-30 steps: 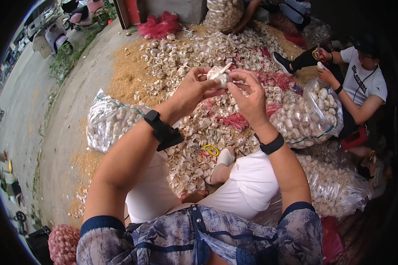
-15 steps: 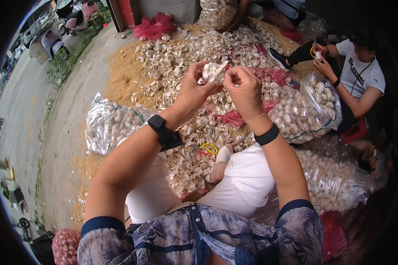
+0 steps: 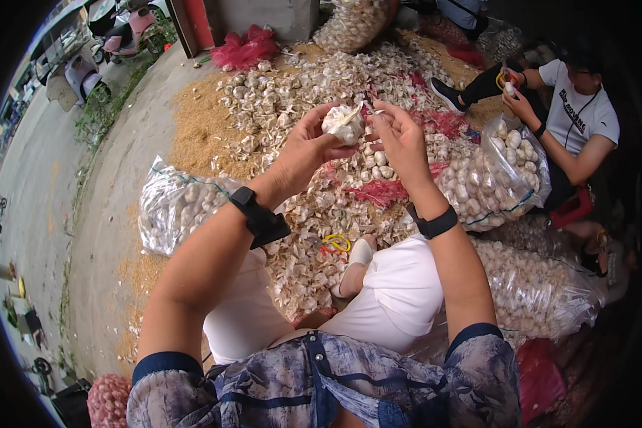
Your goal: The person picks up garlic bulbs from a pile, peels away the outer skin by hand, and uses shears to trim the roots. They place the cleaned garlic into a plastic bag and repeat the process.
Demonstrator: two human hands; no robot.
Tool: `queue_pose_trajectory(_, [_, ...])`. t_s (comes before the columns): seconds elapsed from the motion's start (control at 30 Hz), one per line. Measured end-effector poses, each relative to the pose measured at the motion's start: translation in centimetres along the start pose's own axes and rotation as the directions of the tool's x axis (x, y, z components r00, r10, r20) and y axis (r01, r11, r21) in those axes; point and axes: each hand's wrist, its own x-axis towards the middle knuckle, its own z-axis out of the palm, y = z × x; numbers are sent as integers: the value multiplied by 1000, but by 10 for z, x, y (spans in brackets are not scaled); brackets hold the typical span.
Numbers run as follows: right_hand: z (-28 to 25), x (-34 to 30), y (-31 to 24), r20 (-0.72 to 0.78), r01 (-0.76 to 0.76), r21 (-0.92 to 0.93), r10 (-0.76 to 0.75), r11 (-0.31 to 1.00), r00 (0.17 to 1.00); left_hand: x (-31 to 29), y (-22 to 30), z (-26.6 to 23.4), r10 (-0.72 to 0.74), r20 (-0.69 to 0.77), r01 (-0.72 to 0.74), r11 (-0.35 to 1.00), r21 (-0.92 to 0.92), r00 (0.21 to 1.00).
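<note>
Garlic bulb [image 3: 343, 128] stays grasped in left hand [image 3: 308, 148], above husk heap [image 3: 303, 246]. Right hand [image 3: 402, 143], curled half a second ago, now loosens just right of it; pinch on anything, cannot tell. Handling seemingly remains bulb-centred.

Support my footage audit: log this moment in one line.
left hand: holds garlic bulb; right hand: close beside bulb; below: scattered garlic skins

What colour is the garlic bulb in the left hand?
The garlic bulb is mostly creamy white, seen best in the head view.
</note>
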Motion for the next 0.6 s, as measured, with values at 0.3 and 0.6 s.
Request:
queue_pose_trajectory(0.3, [7,-4,-4,138,483,-543,-494,687,859,2,-8,0,19,31,-21,998,54,999])
queue_pose_trajectory(0.6, [-27,11,18,-103,65,-428,-120,902,987,-3,4,-3,8,46,-6,999,-47,999])
